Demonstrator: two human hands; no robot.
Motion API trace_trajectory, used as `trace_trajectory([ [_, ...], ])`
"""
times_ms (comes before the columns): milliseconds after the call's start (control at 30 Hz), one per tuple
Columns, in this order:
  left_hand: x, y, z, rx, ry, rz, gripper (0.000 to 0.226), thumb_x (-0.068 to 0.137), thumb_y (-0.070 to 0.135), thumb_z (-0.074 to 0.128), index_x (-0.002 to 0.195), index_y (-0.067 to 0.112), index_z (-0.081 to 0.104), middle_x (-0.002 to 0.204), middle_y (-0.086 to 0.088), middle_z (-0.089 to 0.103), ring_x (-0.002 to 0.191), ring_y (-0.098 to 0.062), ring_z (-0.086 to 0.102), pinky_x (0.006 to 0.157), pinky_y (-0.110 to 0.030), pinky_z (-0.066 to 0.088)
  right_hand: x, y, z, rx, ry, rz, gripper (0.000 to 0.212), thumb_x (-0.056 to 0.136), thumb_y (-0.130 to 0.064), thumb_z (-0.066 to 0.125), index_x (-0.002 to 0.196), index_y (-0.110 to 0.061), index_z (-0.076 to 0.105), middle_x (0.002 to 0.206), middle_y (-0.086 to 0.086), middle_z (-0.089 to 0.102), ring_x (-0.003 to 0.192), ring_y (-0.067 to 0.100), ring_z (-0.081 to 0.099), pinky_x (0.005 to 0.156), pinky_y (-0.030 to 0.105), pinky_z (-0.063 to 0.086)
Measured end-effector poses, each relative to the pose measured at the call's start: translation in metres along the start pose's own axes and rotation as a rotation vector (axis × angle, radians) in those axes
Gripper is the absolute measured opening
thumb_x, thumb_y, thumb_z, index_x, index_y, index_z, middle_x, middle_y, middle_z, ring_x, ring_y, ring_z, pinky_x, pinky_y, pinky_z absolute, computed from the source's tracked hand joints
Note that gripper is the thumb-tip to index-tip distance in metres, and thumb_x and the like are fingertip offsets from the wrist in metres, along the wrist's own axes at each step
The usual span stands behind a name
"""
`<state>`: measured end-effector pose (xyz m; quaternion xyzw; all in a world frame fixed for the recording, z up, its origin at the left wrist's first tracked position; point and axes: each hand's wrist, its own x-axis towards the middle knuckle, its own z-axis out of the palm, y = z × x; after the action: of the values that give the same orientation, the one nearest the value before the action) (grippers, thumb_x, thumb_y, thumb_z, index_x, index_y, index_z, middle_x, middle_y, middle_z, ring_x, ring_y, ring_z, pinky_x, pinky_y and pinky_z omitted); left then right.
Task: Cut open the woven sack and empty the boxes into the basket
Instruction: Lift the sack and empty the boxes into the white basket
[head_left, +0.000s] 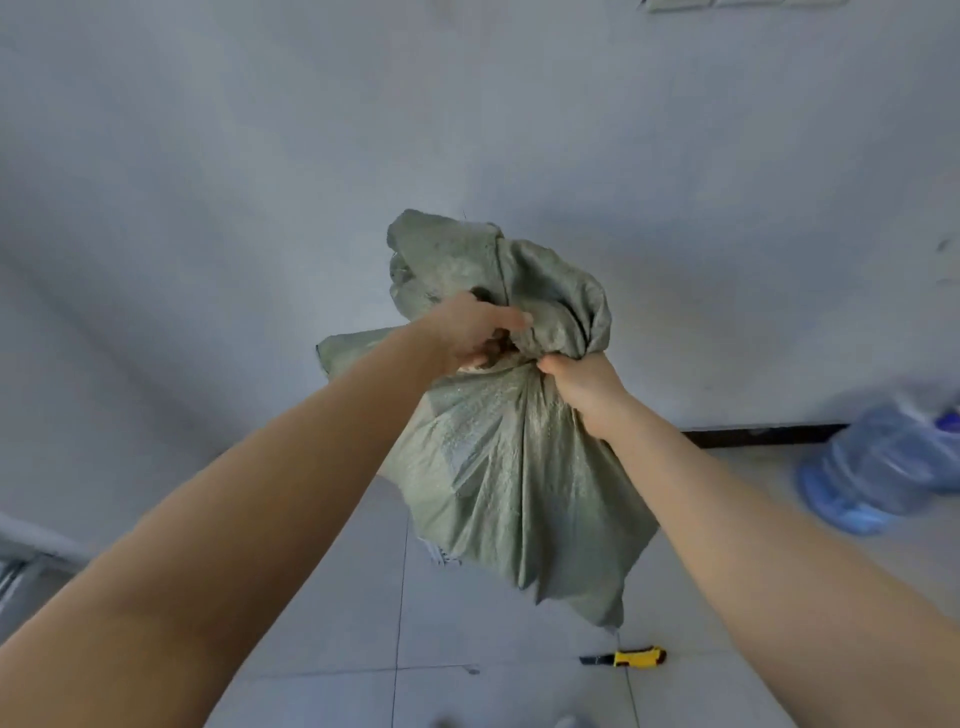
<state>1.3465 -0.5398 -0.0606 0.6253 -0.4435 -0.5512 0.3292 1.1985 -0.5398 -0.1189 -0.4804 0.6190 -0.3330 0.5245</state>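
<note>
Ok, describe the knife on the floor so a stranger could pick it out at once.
Start at the pale tiled floor under the big grey-green woven sack held in the air. Just below the sack's lowest corner lies a small yellow-and-black utility knife, flat on a tile. It is the only yellow thing; the large blue water jug is well to its right.
</note>
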Motion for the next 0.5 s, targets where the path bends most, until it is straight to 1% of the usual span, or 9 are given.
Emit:
trace_trajectory([
  [33,0.004,-0.009,-0.008,0.280,-0.009,0.019,0.051,0.073,0.020,0.075,0.117,0.006,0.054,0.116,-0.010,0.060,0.097,-0.025,0.056,0.078,-0.033,0.047,0.005,-0.002,-0.005,0.035,0.001,0.029,0.016,0.084,-0.016,0.060,0.099,-0.011,0.060,0.103,0.013,0.065,0.092,0.028,0.062,0.086,0.036,0.049],
  [100,0.011,-0.035,-0.027,0.742,-0.077,-0.028,0.088,0.067,0.030,0.079,0.141,0.019,0.032,0.142,-0.008,0.041,0.124,-0.028,0.044,0.103,-0.044,0.038,0.015,-0.006,-0.014,0.118,-0.021,0.108,0.018,0.085,-0.014,0.061,0.102,-0.010,0.058,0.098,0.012,0.065,0.088,0.027,0.063,0.086,0.039,0.051],
  [133,0.011,-0.049,-0.035,0.821,-0.133,-0.082,0.102,0.066,0.037,0.080,0.147,0.028,0.019,0.152,-0.007,0.026,0.136,-0.031,0.031,0.111,-0.050,0.028,0.019,-0.008,-0.015,0.165,-0.037,0.146,0.019,0.085,-0.012,0.062,0.103,-0.008,0.058,0.094,0.011,0.065,0.084,0.026,0.063,0.084,0.038,0.051],
  [200,0.015,-0.074,-0.049,0.771,-0.229,-0.160,0.114,0.062,0.051,0.078,0.148,0.035,0.004,0.159,-0.002,0.006,0.144,-0.031,0.012,0.116,-0.054,0.014,0.032,-0.008,-0.016,0.238,-0.064,0.213,0.026,0.085,-0.010,0.062,0.110,-0.004,0.059,0.092,0.013,0.065,0.083,0.027,0.065,0.084,0.040,0.053],
  [300,0.029,-0.107,-0.063,0.751,-0.341,-0.198,0.127,0.050,0.059,0.078,0.148,0.036,0.001,0.159,0.002,0.003,0.145,-0.027,0.008,0.116,-0.054,0.013,0.049,0.004,-0.008,0.255,-0.024,0.324,0.031,0.085,-0.011,0.062,0.114,-0.004,0.056,0.095,0.016,0.065,0.083,0.028,0.065,0.079,0.041,0.055],
  [367,0.035,-0.125,-0.060,0.803,-0.342,-0.166,0.120,0.055,0.051,0.082,0.148,0.033,0.007,0.157,0.000,0.012,0.143,-0.027,0.018,0.116,-0.048,0.019,0.057,0.014,-0.002,0.219,-0.009,0.415,0.029,0.087,-0.012,0.060,0.114,-0.004,0.055,0.092,0.016,0.063,0.077,0.027,0.063,0.065,0.036,0.054],
  [400,0.041,-0.135,-0.057,0.813,-0.308,-0.139,0.109,0.063,0.042,0.081,0.148,0.027,0.015,0.154,-0.002,0.019,0.140,-0.026,0.024,0.114,-0.044,0.021,0.061,0.019,0.000,0.192,-0.013,0.455,0.028,0.088,-0.011,0.059,0.114,-0.004,0.054,0.090,0.016,0.063,0.075,0.027,0.063,0.060,0.034,0.053],
  [467,0.061,-0.150,-0.055,0.745,-0.241,-0.077,0.071,0.076,0.024,0.075,0.138,0.016,0.041,0.141,-0.004,0.042,0.132,-0.025,0.038,0.108,-0.035,0.028,0.071,0.029,0.002,0.098,-0.014,0.518,0.028,0.088,-0.010,0.059,0.115,-0.002,0.054,0.089,0.017,0.062,0.074,0.028,0.063,0.060,0.035,0.053],
  [500,0.074,-0.158,-0.056,0.692,-0.236,-0.060,0.050,0.079,0.018,0.072,0.125,0.012,0.054,0.130,-0.008,0.053,0.125,-0.026,0.046,0.102,-0.033,0.033,0.078,0.035,0.003,0.034,-0.010,0.543,0.028,0.088,-0.009,0.058,0.115,-0.001,0.054,0.088,0.018,0.063,0.074,0.028,0.063,0.061,0.035,0.053],
])
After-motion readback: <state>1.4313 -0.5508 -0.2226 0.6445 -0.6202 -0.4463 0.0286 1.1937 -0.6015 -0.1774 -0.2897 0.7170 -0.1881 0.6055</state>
